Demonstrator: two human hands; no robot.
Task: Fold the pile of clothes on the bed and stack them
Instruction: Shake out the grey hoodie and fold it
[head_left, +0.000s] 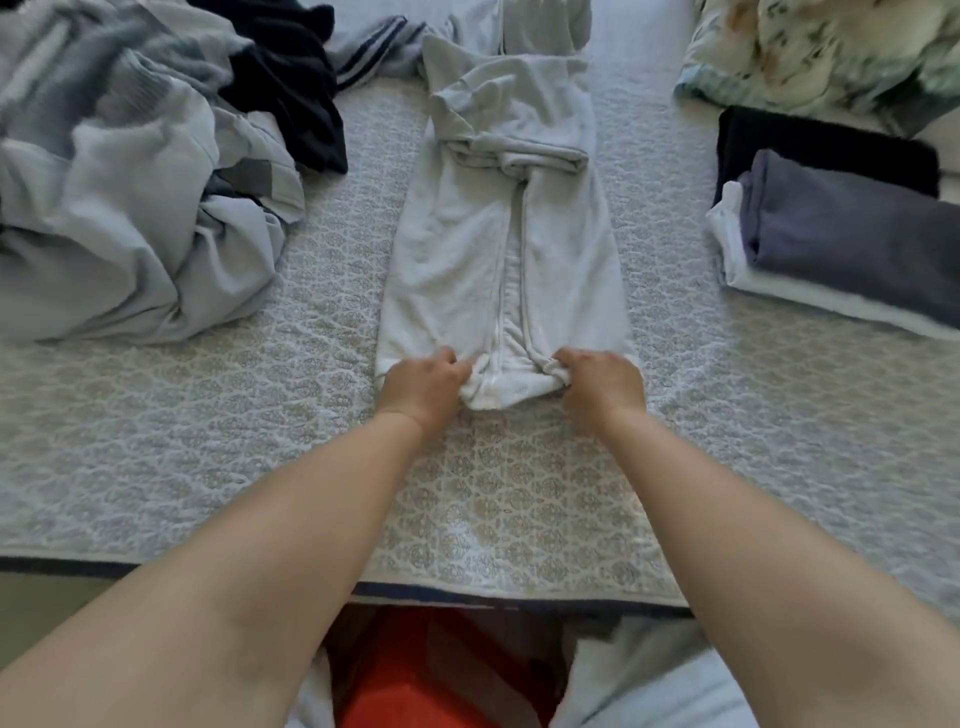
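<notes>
From the head view, a long pale garment (498, 249) lies flat in the middle of the bed (156, 441). It looks like it is folded into a narrow strip, with a seam running down its middle. Its far end is already folded over into a thick bump.

The left hand (423, 387) holds the near end of the garment on one side. Its fingers are curled tight around a bunch of the cloth. The right hand (597, 384) holds the near end on the other side, and its fingers are curled around the cloth too. The cloth between the two hands is bunched up.

To the left of the garment is a messy pile of clothes (130, 171) that are not folded. To the right of the garment is a neat stack (841, 234), with a grey-purple piece on top, a white one under it and a dark one behind.

I think the step now is folding this garment up from its near end. Next, both hands should probably lift the near end and bring it up toward the far bump, keeping the sides even. Then the garment can go on the stack.
</notes>
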